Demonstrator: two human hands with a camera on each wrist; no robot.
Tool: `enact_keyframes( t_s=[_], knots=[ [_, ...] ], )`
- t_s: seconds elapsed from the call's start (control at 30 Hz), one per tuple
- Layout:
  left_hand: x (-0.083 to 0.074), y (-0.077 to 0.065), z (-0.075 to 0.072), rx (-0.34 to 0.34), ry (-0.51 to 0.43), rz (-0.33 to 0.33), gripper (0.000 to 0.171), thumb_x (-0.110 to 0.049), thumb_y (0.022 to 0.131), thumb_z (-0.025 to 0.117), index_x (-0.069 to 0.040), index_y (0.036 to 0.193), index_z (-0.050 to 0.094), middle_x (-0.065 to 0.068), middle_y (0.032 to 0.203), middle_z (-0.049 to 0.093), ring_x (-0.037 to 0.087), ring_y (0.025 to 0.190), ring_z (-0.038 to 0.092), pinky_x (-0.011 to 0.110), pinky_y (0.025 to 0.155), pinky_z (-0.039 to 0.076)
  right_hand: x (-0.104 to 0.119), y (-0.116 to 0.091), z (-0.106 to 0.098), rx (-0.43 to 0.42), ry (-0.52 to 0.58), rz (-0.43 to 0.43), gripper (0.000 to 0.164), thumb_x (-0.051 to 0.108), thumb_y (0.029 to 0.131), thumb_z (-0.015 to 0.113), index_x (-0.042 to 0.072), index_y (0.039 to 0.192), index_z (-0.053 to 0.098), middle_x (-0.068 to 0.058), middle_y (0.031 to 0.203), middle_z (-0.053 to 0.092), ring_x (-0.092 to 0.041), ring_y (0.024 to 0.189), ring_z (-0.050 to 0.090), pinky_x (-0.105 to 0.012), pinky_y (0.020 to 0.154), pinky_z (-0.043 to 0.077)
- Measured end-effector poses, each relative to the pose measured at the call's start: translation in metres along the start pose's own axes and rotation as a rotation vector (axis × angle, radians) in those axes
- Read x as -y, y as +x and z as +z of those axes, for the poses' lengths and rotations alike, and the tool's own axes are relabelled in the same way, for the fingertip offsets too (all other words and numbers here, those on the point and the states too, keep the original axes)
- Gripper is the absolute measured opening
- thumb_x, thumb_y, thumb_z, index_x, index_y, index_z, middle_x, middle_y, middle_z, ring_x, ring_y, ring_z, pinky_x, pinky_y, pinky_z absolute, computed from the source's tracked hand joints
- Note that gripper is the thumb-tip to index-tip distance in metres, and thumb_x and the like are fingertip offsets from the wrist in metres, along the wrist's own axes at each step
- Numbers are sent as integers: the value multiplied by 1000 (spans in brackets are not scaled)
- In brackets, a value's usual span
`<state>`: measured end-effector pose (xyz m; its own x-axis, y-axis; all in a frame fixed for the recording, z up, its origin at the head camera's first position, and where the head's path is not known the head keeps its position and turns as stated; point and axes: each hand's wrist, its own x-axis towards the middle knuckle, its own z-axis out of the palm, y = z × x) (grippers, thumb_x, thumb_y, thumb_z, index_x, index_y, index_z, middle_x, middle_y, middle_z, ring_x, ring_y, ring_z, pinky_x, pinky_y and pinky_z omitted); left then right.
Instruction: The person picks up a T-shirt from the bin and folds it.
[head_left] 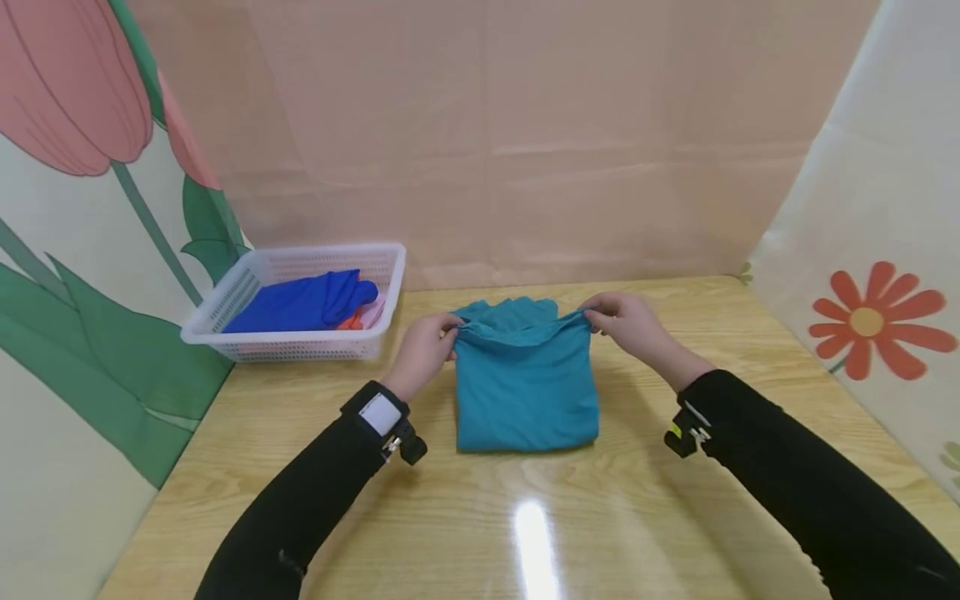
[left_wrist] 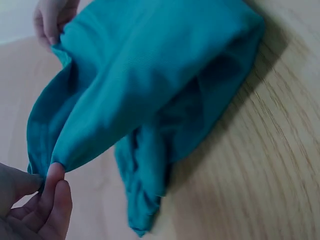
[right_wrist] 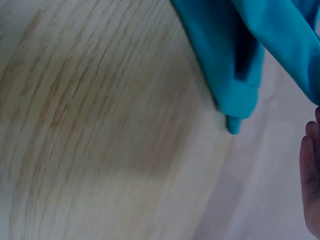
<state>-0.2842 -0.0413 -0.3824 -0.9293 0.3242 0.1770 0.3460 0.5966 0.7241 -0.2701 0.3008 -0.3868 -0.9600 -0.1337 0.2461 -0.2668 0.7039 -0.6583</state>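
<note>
A teal piece of folded fabric [head_left: 527, 387], perhaps a garment, lies on the wooden table in the head view. My left hand [head_left: 426, 352] pinches its upper left corner between thumb and fingers. At the upper right corner, my right hand [head_left: 628, 323] pinches the edge too. The edge sags between the two hands, and a gathered part of the cloth shows behind it. In the left wrist view the teal fabric [left_wrist: 150, 65] is lifted, with an open fold beneath. Only some fingers of the right hand [right_wrist: 312, 175] show at the right wrist view's border.
A white plastic basket [head_left: 292, 347] stands at the back left, holding a blue cloth [head_left: 300, 304] with orange and pink pieces beside it. The wooden table [head_left: 450, 525] meets a pinkish backdrop [head_left: 525, 167] behind. Flower-printed sheets flank both sides.
</note>
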Motion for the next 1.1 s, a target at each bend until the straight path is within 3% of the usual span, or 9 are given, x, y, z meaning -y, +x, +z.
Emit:
enact_keyframes(
  t_s=[0.13,0.27,0.37,0.47,0.6,0.7,0.77,0.93,1.1],
  knots=[
    [17,13,15,-28,71,-31,23,-3,98,53,-1,118,65,9,94,65,20,70,66,26,59,51,-12,11,15,44,-48,82,32,23,101,55,2,125,61,-18,110,64,-33,98,61,-46,78,52],
    [22,10,22,-33,270,9,26,-3,95,57,-5,120,65,10,104,63,21,89,62,34,76,52,-19,8,21,113,-176,34,40,19,96,63,0,131,56,-22,123,59,-39,111,53,-52,87,47],
    [20,-2,24,9,395,107,27,-9,94,62,-8,121,64,10,115,60,20,99,60,35,84,51,-18,-7,22,156,-270,-94,38,14,90,70,1,125,61,-19,120,61,-37,110,55,-52,89,47],
    [16,-17,25,81,470,232,25,-15,94,65,-10,119,65,5,110,60,16,94,60,31,80,52,-12,-28,22,172,-343,-258,31,11,85,75,4,115,68,-12,111,65,-32,105,59,-48,87,49],
    [9,-43,20,202,536,390,21,-25,94,67,-12,111,68,2,102,62,15,89,60,29,75,52,0,-60,23,170,-397,-538,24,11,79,81,9,101,71,-2,99,66,-20,93,61,-39,79,53],
    [7,-62,15,287,561,441,25,-35,91,70,-15,105,70,0,99,63,14,90,60,28,74,52,5,-82,24,187,-418,-710,24,15,75,84,11,95,71,2,95,64,-14,87,60,-36,74,54],
    [8,-72,13,324,576,451,31,-41,86,74,-16,104,70,-1,98,63,14,90,59,28,74,51,6,-93,25,208,-445,-767,26,20,73,85,12,94,71,4,96,63,-13,87,60,-35,74,54],
    [14,-81,17,335,707,516,40,-48,78,79,-18,104,71,-3,95,62,15,88,57,31,74,50,2,-107,31,284,-532,-752,32,27,74,85,11,98,71,2,98,63,-15,90,60,-36,76,54],
    [17,-84,28,329,800,551,35,-46,79,79,-18,98,72,-4,88,60,14,82,55,32,72,48,2,-109,38,322,-551,-682,27,22,78,83,11,99,70,1,98,60,-16,88,59,-37,75,54]
  ],
)
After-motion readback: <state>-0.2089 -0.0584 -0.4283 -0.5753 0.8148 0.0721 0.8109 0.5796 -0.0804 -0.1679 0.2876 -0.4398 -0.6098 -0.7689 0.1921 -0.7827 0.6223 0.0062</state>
